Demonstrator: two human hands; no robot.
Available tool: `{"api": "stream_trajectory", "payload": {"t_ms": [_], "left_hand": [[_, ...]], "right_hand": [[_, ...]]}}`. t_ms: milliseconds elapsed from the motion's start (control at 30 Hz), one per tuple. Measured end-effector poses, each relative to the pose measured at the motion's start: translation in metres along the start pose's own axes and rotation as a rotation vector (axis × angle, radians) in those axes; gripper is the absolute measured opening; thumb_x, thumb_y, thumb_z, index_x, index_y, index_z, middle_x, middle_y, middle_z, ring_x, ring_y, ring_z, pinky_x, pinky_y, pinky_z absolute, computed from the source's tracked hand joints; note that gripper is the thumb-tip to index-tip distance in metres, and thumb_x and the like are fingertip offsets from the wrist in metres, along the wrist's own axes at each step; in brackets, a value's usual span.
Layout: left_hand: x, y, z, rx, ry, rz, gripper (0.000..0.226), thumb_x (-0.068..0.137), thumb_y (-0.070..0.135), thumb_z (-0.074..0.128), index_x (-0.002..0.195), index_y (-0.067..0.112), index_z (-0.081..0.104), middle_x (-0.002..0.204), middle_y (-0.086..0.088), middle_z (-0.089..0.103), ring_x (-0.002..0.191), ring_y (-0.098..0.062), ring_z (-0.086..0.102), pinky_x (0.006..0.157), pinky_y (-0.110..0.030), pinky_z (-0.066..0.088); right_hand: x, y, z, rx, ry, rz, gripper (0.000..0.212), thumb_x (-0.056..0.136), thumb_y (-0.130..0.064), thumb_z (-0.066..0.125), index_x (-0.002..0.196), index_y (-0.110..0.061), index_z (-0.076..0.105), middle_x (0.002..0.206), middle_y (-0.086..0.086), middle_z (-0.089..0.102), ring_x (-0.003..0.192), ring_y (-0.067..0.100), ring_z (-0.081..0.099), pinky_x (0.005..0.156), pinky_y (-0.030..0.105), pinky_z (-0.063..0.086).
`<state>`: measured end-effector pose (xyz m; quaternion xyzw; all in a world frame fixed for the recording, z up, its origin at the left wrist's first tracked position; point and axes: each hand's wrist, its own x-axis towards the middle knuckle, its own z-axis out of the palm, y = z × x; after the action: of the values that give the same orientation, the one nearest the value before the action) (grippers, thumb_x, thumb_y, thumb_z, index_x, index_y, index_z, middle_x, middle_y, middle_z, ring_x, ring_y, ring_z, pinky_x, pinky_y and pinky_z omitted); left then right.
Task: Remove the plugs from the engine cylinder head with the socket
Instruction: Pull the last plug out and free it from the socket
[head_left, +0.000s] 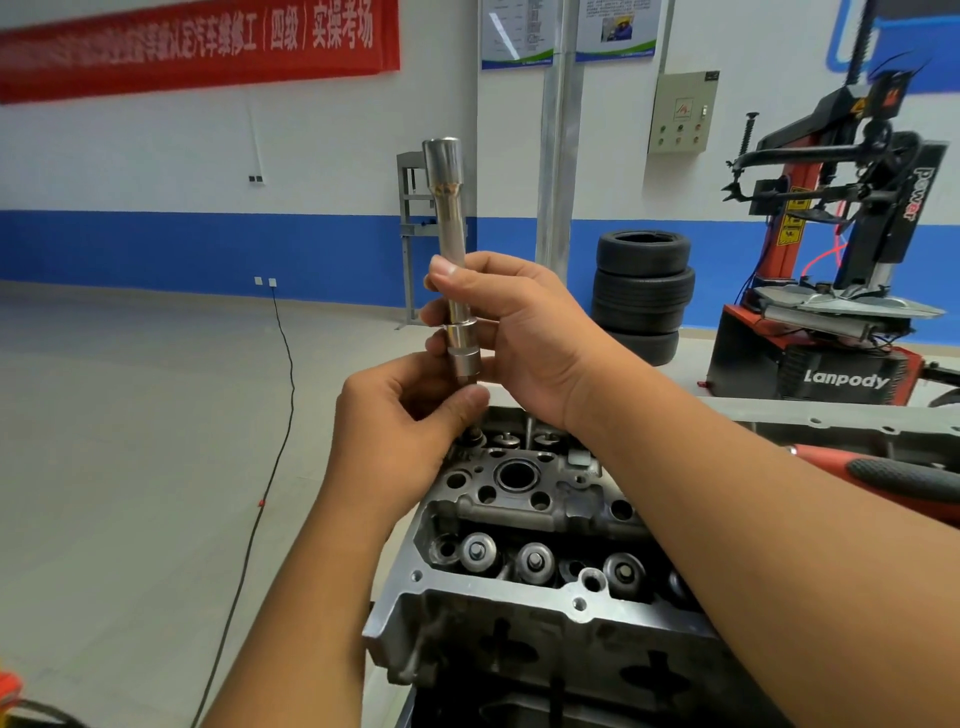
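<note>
Polished steel socket (450, 249), long and round, upright above the cast grey cylinder head (519, 587).
Right hand (514, 332) grips its shaft; left hand (410, 415) pinches something hidden beneath its lower end.

both hands (511, 332) raised, fingers curled, gripping
</note>
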<state>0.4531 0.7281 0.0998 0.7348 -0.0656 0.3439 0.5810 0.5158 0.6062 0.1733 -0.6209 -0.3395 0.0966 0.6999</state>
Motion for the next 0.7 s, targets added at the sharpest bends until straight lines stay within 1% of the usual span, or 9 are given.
{"api": "stream_trajectory", "payload": {"t_ms": [67, 100, 167, 267, 367, 433, 533, 600, 700], "left_hand": [[-0.0005, 0.0013, -0.0007, -0.048, -0.077, -0.008, 0.039, 0.094, 0.0, 0.072, 0.1, 0.038, 0.074, 0.095, 0.014, 0.081, 0.092, -0.004, 0.077, 0.079, -0.011, 0.057], [-0.0001, 0.0015, -0.0007, -0.049, -0.088, -0.007, 0.042, 0.095, -0.004, 0.069, 0.101, 0.038, 0.073, 0.096, 0.013, 0.081, 0.093, -0.005, 0.077, 0.08, -0.012, 0.057], [0.0003, 0.0017, 0.0008, -0.016, -0.046, -0.003, 0.044, 0.092, -0.006, 0.072, 0.099, 0.038, 0.072, 0.091, 0.014, 0.08, 0.088, -0.005, 0.077, 0.076, -0.011, 0.057], [0.0001, 0.001, 0.0021, 0.014, 0.043, -0.009, 0.04, 0.084, 0.004, 0.084, 0.097, 0.04, 0.071, 0.084, 0.015, 0.079, 0.08, -0.005, 0.077, 0.069, -0.012, 0.057], [-0.0004, 0.0015, 0.001, 0.02, 0.052, -0.016, 0.038, 0.082, 0.013, 0.087, 0.099, 0.043, 0.07, 0.084, 0.014, 0.079, 0.08, -0.006, 0.077, 0.068, -0.013, 0.058], [-0.0004, 0.0031, 0.0016, -0.011, -0.006, -0.021, 0.04, 0.09, 0.01, 0.08, 0.103, 0.046, 0.069, 0.09, 0.015, 0.08, 0.085, -0.005, 0.077, 0.071, -0.013, 0.057], [-0.0018, 0.0057, 0.0038, -0.114, -0.073, -0.05, 0.042, 0.098, -0.001, 0.067, 0.113, 0.038, 0.069, 0.096, 0.011, 0.081, 0.091, -0.009, 0.078, 0.075, -0.013, 0.057], [-0.0018, 0.0064, 0.005, -0.116, -0.028, -0.062, 0.04, 0.095, -0.001, 0.07, 0.112, 0.035, 0.07, 0.09, 0.006, 0.081, 0.085, -0.013, 0.079, 0.074, -0.016, 0.059], [-0.0018, 0.0058, 0.0067, -0.089, 0.062, -0.059, 0.033, 0.085, 0.004, 0.083, 0.101, 0.032, 0.072, 0.082, 0.006, 0.08, 0.075, -0.012, 0.078, 0.067, -0.014, 0.057]], "right_hand": [[0.0001, -0.0002, -0.0001, -0.004, 0.015, 0.001, 0.018, 0.094, -0.033, 0.074, 0.097, -0.016, 0.068, 0.084, 0.004, 0.073, 0.074, 0.022, 0.071, 0.075, 0.04, 0.056], [0.0002, -0.0003, 0.0, -0.005, 0.022, 0.003, 0.019, 0.094, -0.033, 0.074, 0.098, -0.016, 0.068, 0.084, 0.004, 0.074, 0.075, 0.021, 0.071, 0.077, 0.041, 0.055], [0.0002, -0.0005, 0.0005, -0.01, 0.027, 0.004, 0.021, 0.095, -0.034, 0.073, 0.1, -0.014, 0.069, 0.085, 0.004, 0.074, 0.077, 0.021, 0.07, 0.078, 0.041, 0.057], [0.0002, -0.0008, 0.0009, -0.023, 0.033, 0.002, 0.021, 0.096, -0.035, 0.072, 0.095, -0.014, 0.071, 0.086, 0.004, 0.074, 0.081, 0.022, 0.069, 0.078, 0.041, 0.058], [0.0002, -0.0004, 0.0008, -0.026, 0.032, -0.006, 0.018, 0.096, -0.034, 0.073, 0.093, -0.016, 0.069, 0.085, 0.004, 0.074, 0.081, 0.021, 0.069, 0.072, 0.038, 0.058], [0.0001, 0.0003, -0.0003, -0.026, 0.04, -0.022, 0.016, 0.095, -0.032, 0.074, 0.094, -0.019, 0.065, 0.086, 0.005, 0.076, 0.079, 0.018, 0.07, 0.068, 0.036, 0.058], [0.0001, 0.0013, -0.0009, -0.028, 0.05, -0.044, 0.016, 0.096, -0.032, 0.073, 0.095, -0.02, 0.063, 0.087, 0.005, 0.077, 0.08, 0.016, 0.07, 0.066, 0.033, 0.057], [0.0002, 0.0011, -0.0008, -0.044, 0.046, -0.053, 0.014, 0.098, -0.033, 0.07, 0.098, -0.019, 0.067, 0.09, 0.004, 0.077, 0.085, 0.019, 0.068, 0.069, 0.035, 0.057], [-0.0005, 0.0002, 0.002, -0.067, 0.0, -0.033, 0.023, 0.103, -0.041, 0.061, 0.102, -0.022, 0.075, 0.092, 0.001, 0.076, 0.087, 0.02, 0.066, 0.075, 0.036, 0.056]]}}
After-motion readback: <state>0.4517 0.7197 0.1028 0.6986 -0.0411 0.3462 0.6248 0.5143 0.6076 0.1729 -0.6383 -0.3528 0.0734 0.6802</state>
